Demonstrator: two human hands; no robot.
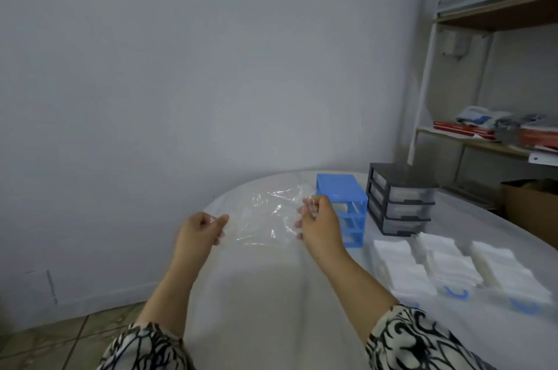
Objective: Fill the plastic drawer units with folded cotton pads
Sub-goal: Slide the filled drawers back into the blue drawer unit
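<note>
A clear plastic bag (265, 215) is stretched in the air above the white table (271, 294). My left hand (200, 232) pinches its left edge and my right hand (318, 226) grips its right edge. Just behind my right hand stands a blue drawer unit (344, 191) with three drawers. To its right is a black drawer unit (398, 200), also with three drawers, all closed. Stacks of white folded cotton pads (453, 270) lie in rows on the table at the right, in front of the black unit.
A shelf rack (495, 140) with papers and packages stands against the wall at the right. A cardboard box (531, 206) sits on the floor below it. The tiled floor (60, 336) shows at the lower left, past the table's round edge.
</note>
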